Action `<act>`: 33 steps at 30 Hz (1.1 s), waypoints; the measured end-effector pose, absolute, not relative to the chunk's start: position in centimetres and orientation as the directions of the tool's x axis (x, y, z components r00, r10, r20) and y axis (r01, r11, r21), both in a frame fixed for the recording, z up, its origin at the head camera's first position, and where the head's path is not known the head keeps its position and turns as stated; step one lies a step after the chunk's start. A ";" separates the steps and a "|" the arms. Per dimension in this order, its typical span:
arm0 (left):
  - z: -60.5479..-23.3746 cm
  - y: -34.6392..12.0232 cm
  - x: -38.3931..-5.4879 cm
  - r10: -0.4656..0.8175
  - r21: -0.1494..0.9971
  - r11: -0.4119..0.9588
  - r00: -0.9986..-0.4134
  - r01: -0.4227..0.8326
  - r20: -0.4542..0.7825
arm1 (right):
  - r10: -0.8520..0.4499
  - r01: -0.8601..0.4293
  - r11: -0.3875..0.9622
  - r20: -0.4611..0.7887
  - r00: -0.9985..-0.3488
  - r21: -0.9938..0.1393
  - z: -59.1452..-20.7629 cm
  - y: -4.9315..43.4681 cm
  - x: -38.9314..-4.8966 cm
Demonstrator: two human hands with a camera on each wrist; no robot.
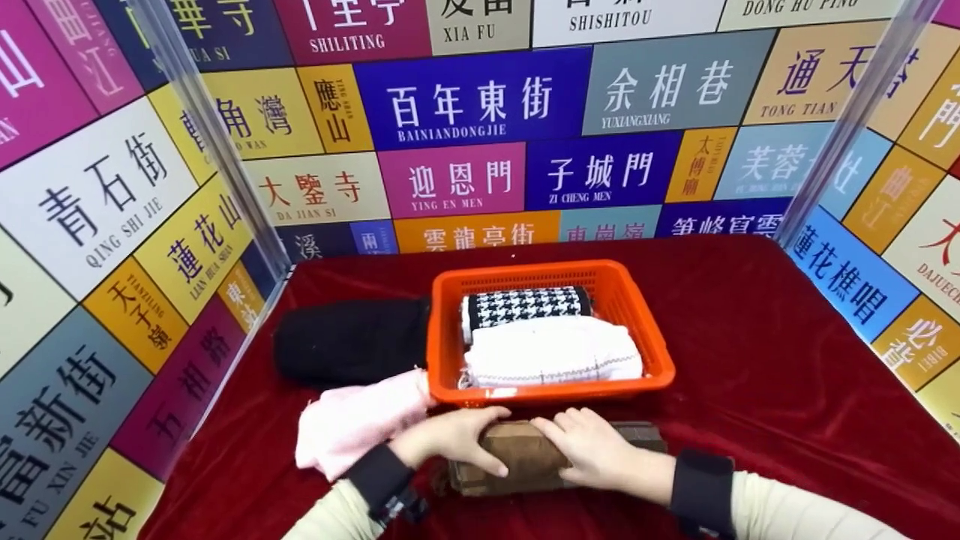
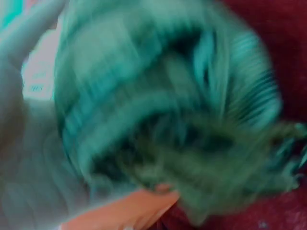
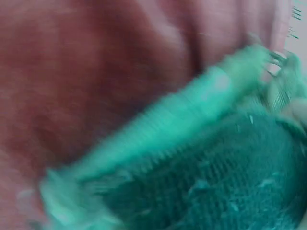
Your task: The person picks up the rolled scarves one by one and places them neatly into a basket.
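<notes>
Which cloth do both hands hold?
The brown roll, held by left hand and right hand in front of the orange basket; black bundle and pink cloth lie left of the basket, white cloth and houndstooth cloth inside.

A brown fringed cloth (image 1: 525,457), rolled into a long, thick bundle with loose tassels at its left end, sits crosswise just before the orange basket (image 1: 555,394).
</notes>
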State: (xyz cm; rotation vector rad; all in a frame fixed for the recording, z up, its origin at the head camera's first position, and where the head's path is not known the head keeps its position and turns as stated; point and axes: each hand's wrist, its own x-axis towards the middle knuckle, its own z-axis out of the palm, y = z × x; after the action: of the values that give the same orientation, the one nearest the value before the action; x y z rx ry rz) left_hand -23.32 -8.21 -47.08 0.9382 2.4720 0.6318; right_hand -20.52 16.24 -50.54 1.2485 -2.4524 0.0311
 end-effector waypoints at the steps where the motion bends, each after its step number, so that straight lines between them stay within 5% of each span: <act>1: -47.5 -7.8 -23.1 0.689 0.486 0.686 -0.698 0.541 -0.194 | -0.785 -0.776 0.588 0.392 -0.480 0.226 -51.2 16.3 -20.6; 4: -48.5 -7.0 -22.6 0.668 0.323 0.730 -0.729 0.602 -0.150 | -0.831 -0.762 0.523 0.427 -0.356 0.383 -52.4 16.8 -20.8; 7: -49.3 -6.9 -22.2 0.658 0.219 0.750 -0.738 0.624 -0.151 | -0.871 -0.812 0.466 0.343 -0.351 0.352 -52.1 17.7 -20.9; 12: -49.6 -7.4 -22.2 0.671 0.271 0.737 -0.717 0.619 -0.188 | -0.845 -0.845 0.526 0.054 -0.532 -0.095 -50.2 20.6 -21.6; 15: -49.3 -7.5 -22.5 0.670 0.325 0.736 -0.708 0.593 -0.224 | -0.786 -0.717 0.606 -0.119 -0.607 -0.344 -49.5 22.5 -22.3; 18: -49.1 -7.2 -22.8 0.643 0.326 0.761 -0.719 0.561 -0.264 | -0.725 -0.583 0.669 -0.234 -0.647 -0.461 -49.4 23.9 -22.7; 26: -50.4 -6.2 -22.8 0.569 0.181 0.822 -0.765 0.540 -0.301 | -0.717 -0.655 0.691 -0.175 -0.675 -0.305 -51.3 24.5 -22.6; 33: -50.8 -6.3 -22.9 0.544 0.190 0.839 -0.790 0.510 -0.283 | -0.746 -0.689 0.657 -0.132 -0.653 -0.306 -51.9 24.1 -23.1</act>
State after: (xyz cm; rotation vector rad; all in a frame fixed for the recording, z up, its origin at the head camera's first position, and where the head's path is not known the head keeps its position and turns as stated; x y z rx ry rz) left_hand -22.93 -6.35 -50.84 0.7945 2.6912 0.1471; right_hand -23.08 24.13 -51.92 1.3588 -3.0814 0.3932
